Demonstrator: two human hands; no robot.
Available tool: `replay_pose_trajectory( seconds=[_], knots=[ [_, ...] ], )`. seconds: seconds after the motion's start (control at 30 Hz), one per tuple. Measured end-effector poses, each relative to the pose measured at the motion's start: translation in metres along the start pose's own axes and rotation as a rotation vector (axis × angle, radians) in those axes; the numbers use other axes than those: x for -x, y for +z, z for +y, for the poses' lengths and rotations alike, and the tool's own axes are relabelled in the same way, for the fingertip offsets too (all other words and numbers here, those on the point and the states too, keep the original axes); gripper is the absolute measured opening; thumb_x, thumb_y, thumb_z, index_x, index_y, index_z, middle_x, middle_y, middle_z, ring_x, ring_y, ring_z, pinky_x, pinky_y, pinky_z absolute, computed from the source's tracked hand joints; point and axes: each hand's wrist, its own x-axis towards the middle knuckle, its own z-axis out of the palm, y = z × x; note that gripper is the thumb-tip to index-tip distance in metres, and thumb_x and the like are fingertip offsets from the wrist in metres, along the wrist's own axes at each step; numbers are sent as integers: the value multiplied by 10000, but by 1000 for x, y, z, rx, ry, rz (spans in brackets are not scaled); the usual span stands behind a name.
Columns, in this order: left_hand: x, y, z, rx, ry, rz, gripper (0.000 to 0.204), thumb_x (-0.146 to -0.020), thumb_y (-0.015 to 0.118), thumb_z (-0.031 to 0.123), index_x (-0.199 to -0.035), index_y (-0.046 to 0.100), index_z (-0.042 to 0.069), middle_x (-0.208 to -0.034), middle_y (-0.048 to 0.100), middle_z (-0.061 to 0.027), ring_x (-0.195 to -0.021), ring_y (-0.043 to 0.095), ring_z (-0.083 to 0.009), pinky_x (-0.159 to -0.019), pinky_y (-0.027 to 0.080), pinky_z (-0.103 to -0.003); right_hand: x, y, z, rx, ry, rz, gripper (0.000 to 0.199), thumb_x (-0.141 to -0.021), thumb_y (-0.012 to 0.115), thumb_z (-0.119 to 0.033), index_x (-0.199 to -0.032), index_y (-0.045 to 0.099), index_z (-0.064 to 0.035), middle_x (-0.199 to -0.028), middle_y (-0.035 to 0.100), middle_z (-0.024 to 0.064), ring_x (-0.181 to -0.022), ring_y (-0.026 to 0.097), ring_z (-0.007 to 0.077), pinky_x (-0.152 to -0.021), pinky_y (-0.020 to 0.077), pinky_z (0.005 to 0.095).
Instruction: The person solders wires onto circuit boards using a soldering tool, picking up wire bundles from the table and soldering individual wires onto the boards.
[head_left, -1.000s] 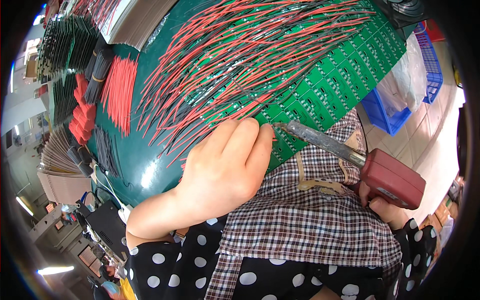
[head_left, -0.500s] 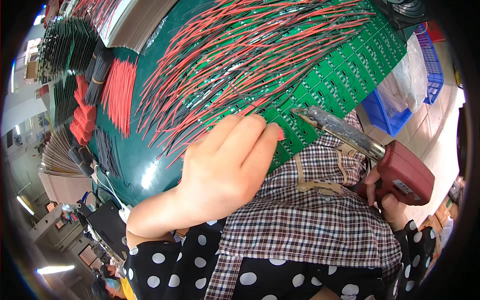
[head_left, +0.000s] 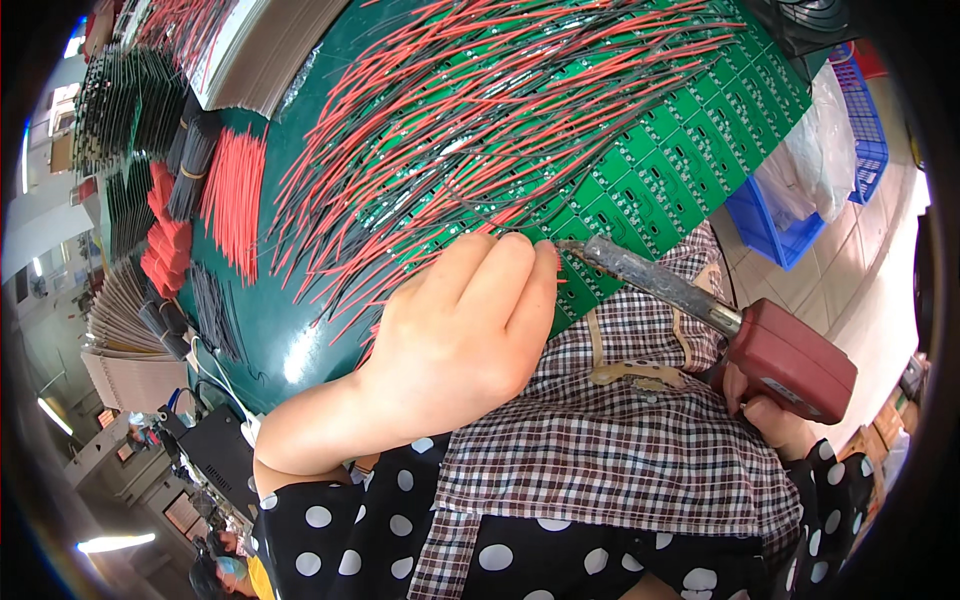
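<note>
The person's left hand (head_left: 460, 330) is closed, palm down, over the near edge of a green circuit-board panel (head_left: 690, 175), and it grips a bunch of short red wire ends (head_left: 558, 263) that poke out past the fingertips; how many are inside cannot be told. The right hand (head_left: 775, 420) is wrapped around the handle of a maroon soldering gun (head_left: 795, 360), whose dark, crusted barrel points left, with its tip just beside the left fingertips, above the panel's near edge.

The panel lies aslant on the green table (head_left: 265, 320), its right corner near the table's far right corner. Long red and black wires (head_left: 470, 110) cover its far left part. Toward the table's left edge lie a bundle of red wires (head_left: 233, 205), a banded black bundle (head_left: 192, 170) and some loose dark wires (head_left: 215, 312). A stack of sheets (head_left: 270, 60) stands by the far left corner. Beyond the panel's right edge is a blue basket (head_left: 775, 235) holding a clear plastic bag (head_left: 810, 165).
</note>
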Motion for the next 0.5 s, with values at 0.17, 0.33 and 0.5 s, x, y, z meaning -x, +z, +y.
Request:
replay_pose_trajectory(
  seconds=[0.17,0.33,0.5],
  knots=[
    [1,-2,1,-13,3,-22,353,-603,634,4,-952,644,-52,-815,554,-93,-662,558,-213,-556,467,-300,-11,-5,-36,-570,321,-5,644,-759,686,-569,-1003,555,13,-851,550,57,-563,516,123,-503,377,232],
    [1,-1,1,-22,-4,-34,351,-605,637,0,-952,646,-48,-816,556,-93,-669,565,-215,-567,474,-303,-23,-1,-46,-586,316,41,747,-744,684,-611,-1099,521,25,-913,563,75,-507,504,112,-454,375,222],
    [-2,-3,-5,167,-67,36,360,-580,649,-37,-940,649,-49,-812,577,-93,-651,570,-221,-562,468,-308,-18,-4,-39,-659,302,77,825,-742,717,-564,-1237,406,19,-958,580,84,-505,499,105,-451,383,219]
  ],
)
